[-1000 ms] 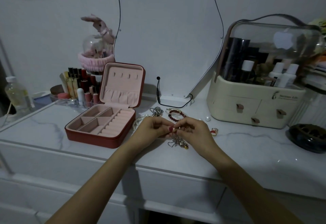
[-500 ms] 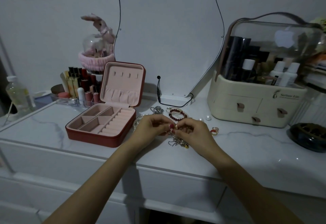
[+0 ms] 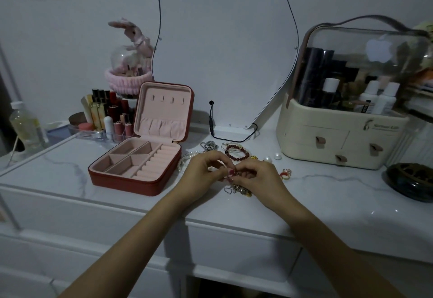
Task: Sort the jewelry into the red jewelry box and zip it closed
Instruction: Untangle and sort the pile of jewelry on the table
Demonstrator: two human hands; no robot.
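Note:
The red jewelry box [image 3: 121, 181] lies open on the marble top, its pink compartments bare and the lid upright. Just right of it my left hand [image 3: 202, 171] and my right hand [image 3: 256, 178] meet over the jewelry pile, both pinching a tangled chain [image 3: 239, 190] that hangs down to the table. Behind the hands lie a dark red bead bracelet [image 3: 236, 153], a silver chain [image 3: 207, 145], a pearl strand [image 3: 185, 159] and two loose pearls [image 3: 273, 157]. A red ring [image 3: 285, 173] sits to the right.
A cream cosmetics organiser [image 3: 339, 143] with a clear dome stands at the back right, a dark dish [image 3: 412, 180] beside it. Lipsticks in a clear tray [image 3: 105, 119], a bottle [image 3: 25, 124] and a mirror with its cable [image 3: 225, 63] line the back.
Both hands stay together over the pile, fingers shifting slightly as they work the chain. The view has barely moved.

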